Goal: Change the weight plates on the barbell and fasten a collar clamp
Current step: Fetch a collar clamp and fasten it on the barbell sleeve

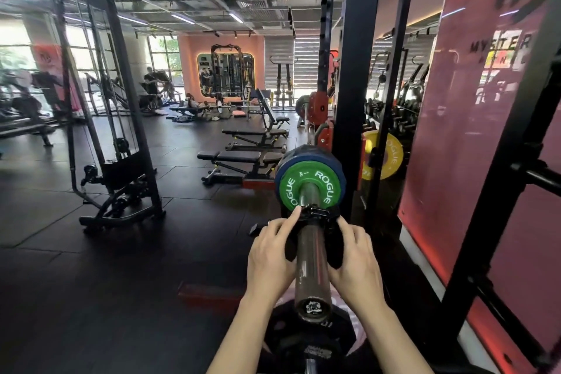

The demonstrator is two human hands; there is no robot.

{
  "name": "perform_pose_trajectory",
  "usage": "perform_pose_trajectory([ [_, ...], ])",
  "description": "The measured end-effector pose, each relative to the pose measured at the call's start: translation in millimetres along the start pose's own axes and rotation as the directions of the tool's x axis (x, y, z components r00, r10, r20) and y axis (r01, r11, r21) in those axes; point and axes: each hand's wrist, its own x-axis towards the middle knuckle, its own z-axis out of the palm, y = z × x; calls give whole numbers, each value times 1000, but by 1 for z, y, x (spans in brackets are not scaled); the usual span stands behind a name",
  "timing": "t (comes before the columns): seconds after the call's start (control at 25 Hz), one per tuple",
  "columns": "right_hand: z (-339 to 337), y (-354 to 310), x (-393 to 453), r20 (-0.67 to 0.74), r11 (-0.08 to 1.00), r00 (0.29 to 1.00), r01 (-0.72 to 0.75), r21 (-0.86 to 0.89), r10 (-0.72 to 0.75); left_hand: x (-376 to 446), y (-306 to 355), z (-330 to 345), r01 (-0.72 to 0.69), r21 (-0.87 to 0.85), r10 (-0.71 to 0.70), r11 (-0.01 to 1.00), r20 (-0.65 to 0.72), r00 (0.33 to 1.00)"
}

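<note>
Green Rogue plate (309, 188) is loaded on the barbell sleeve (311, 255). Left hand (270, 255) and right hand (355, 261) both grip the black collar clamp (315, 214) on the sleeve. Seating and locking it remain.

Two bare hands are in view, a left hand (270, 255) and a right hand (356, 261). One steel barbell sleeve (309, 264) carries one black collar clamp (315, 215). On that sleeve sit two plates: one small green plate marked ROGUE (312, 185) and one larger dark blue plate (303, 153) behind it. One yellow ROGUE plate (391, 155) hangs at the rack. One black plate (306, 340) lies below the sleeve end. Three black padded benches (239, 156) stand in a row
</note>
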Motion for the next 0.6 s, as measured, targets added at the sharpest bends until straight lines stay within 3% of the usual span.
perform_pose_trajectory([
  [0.6,47,29,90,-25,993,995,-95,-68,94,99,-50,56,-47,-143,44,989,-26,999],
])
